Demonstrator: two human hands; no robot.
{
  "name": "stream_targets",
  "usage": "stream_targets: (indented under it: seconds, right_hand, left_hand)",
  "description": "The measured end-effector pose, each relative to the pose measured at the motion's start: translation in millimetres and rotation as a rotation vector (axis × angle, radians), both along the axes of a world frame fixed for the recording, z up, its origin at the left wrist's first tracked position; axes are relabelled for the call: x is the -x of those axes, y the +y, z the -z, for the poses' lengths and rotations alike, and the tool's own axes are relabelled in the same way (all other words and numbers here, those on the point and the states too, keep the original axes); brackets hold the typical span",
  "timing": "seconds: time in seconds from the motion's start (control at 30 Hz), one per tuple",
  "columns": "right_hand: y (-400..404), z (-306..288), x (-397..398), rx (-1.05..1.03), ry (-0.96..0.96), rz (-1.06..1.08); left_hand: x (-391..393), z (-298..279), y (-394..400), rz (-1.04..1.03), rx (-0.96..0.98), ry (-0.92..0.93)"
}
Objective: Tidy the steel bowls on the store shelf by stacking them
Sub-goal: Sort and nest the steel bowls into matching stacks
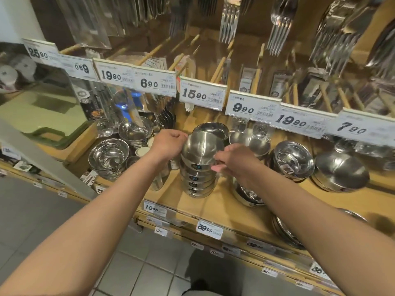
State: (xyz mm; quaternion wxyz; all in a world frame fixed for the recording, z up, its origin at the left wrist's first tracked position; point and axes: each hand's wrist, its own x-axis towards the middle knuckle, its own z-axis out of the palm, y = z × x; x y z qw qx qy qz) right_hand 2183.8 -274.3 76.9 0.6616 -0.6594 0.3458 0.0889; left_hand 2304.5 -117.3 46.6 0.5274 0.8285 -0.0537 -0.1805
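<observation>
While we are steadying it: the stack of bowls (197,167) is standing mid-shelf (224,212).
Left hand (168,144): we are gripping the rim.
Right hand (233,160): we are pinching the near edge.
Care: we are judging it needs lowering level.

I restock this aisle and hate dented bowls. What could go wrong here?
The stack of bowls is tall and the top bowl sits tilted, so it may slide off when the left hand and right hand release. The stack also stands near the shelf edge.
</observation>
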Motion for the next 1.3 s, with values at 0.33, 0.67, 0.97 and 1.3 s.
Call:
stream_targets:
  seconds: [0.33,0.67,0.97,1.3]
  right_hand:
    - [1,28,-6,0.029,-0.014,0.041]
    - [2,33,-8,-0.009,0.000,0.102]
    - [-5,17,9,-0.060,-0.051,0.079]
    - [-98,77,171,0.143,0.131,0.490]
  left_hand:
    - [0,8,-1,0.035,-0.018,-0.014]
    - [-2,15,-2,0.021,-0.030,-0.032]
    - [9,-7,20,-0.028,-0.116,-0.019]
    - [118,-10,8,0.181,0.133,-0.033]
